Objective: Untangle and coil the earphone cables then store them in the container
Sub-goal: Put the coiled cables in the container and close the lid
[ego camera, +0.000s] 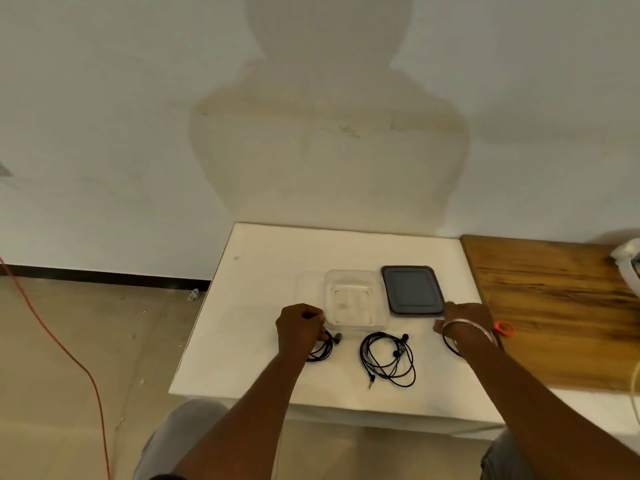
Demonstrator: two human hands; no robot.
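Note:
A clear plastic container (pixel 353 301) stands open on the white table (pixel 263 271), with its dark grey lid (pixel 412 289) lying flat to its right. In front of the container lies a loose black earphone cable (pixel 386 360). My left hand (pixel 299 327) is closed on a second black earphone cable (pixel 323 348) left of the container. My right hand (pixel 464 318) rests near the lid's front right corner, over a third black cable (pixel 450 344) that loops out below the wrist. The right hand's fingers are mostly hidden.
A wooden board (pixel 554 306) adjoins the table on the right, with a small orange ring (pixel 504 329) at its near left edge. A white object (pixel 628 265) sits at the far right. A red cord (pixel 69 355) runs across the floor on the left.

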